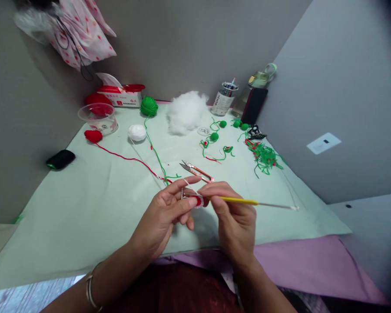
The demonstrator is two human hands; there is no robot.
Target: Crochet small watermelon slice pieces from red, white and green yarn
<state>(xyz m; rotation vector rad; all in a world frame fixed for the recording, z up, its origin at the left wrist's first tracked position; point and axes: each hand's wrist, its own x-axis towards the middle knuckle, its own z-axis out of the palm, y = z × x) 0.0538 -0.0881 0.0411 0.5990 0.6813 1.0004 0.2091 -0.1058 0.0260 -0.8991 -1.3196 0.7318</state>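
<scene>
Between thumb and fingers, my left hand (169,208) pinches a small red and white crochet piece (198,201). White yarn runs over its raised index finger. My right hand (233,217) grips a crochet hook (239,200) by its yellow handle; one metal end points right, while the other end is at the piece, partly hidden by fingers. Just beyond the hands lie orange-handled thread snips (198,170), blades pointing left. A white yarn ball (137,133), a red yarn ball (93,136) and a green yarn ball (149,106) trail strands toward my hands.
White stuffing (187,112) sits at the back. On the right are small green balls (214,137), tangled yarn scraps (265,157), a pen jar (223,102), a bottle (259,80) and a dark phone-like slab (254,106). Leftward stand a clear tub (99,121), a tissue box (125,96) and a black mouse (60,160).
</scene>
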